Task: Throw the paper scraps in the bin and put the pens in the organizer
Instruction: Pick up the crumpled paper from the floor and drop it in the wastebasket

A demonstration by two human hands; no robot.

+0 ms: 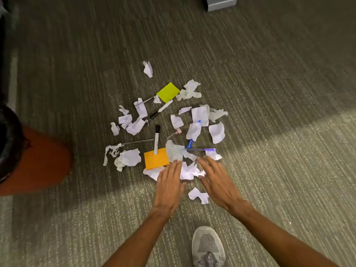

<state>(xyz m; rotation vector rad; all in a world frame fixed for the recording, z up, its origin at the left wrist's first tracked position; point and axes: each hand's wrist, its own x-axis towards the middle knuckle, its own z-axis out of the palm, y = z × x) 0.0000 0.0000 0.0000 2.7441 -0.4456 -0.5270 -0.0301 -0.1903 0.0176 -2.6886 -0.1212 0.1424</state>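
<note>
On the striped carpet floor (77, 74) in front of us, torn white paper scraps (216, 132) lie in a loose scatter, with pens mixed among them. One crumpled scrap (187, 171) sits between our two hands. Left hand (169, 187): palm down, fingers straight and spread, tips at the edge of an orange sticky pad (156, 160). Right hand (217, 182): likewise flat, holding nothing, just beside that scrap. A black-capped white marker (157, 139) rests one end on the orange pad. A blue pen (200, 149) lies just beyond our right fingertips. Farther out we note a second marker (161, 109) and a yellow-green note (168, 92). At the left edge stands an orange-brown container (44, 164) with dark lining. Our grey shoe (208, 245) is nearest us.
</note>
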